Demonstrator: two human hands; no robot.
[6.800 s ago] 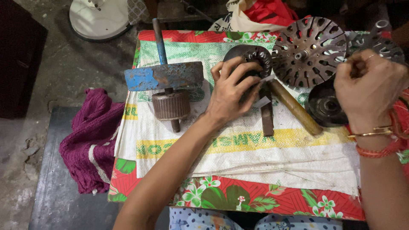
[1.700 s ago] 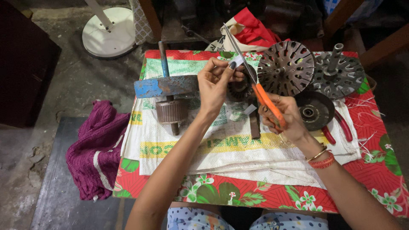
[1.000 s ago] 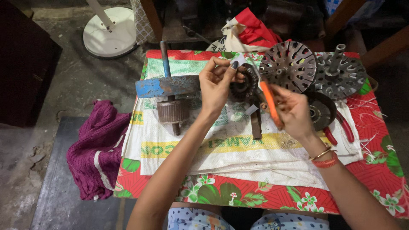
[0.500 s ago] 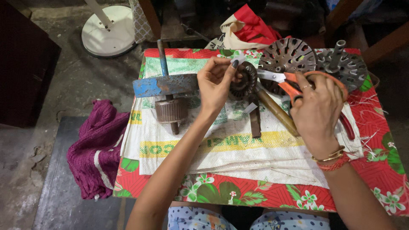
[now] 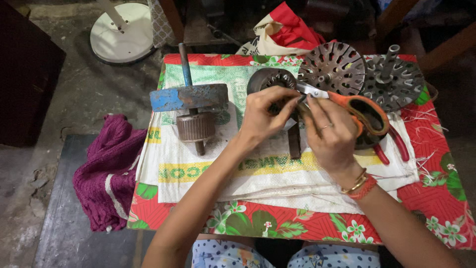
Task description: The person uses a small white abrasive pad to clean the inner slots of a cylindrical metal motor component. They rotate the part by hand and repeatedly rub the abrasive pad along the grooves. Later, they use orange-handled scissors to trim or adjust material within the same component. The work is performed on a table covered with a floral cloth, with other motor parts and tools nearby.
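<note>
Orange-handled scissors (image 5: 354, 106) sit in my right hand (image 5: 331, 136), my fingers curled through and around the handle loops and clenched on them. Their long axis runs nearly level across the table, tilted a little: the handles lie to the right and slightly lower, the steel blades point left and slightly up, toward the dark round motor stator (image 5: 272, 82). The blade tips end just at the stator's right edge, where my two hands meet.

My left hand (image 5: 265, 116) rests over the lower front of the stator, fingers bent and pinching at its rim close to the blade tips; what exactly they grip there is too small to tell. The stator stands tilted on a white woven sack (image 5: 208, 168) spread over a red floral tablecloth (image 5: 426, 198).

To the left on the sack lies a rotor (image 5: 194, 126) with its shaft pointing away from me, crossed by a blue chipped metal bar (image 5: 188, 97). Behind my right hand are two round perforated metal covers (image 5: 334, 67), side by side, and red-handled pliers (image 5: 394, 146) lie just beside my wrist. A dark flat bar (image 5: 294, 144) shows between my hands. A purple cloth (image 5: 111, 171) hangs off the table's left edge.
</note>
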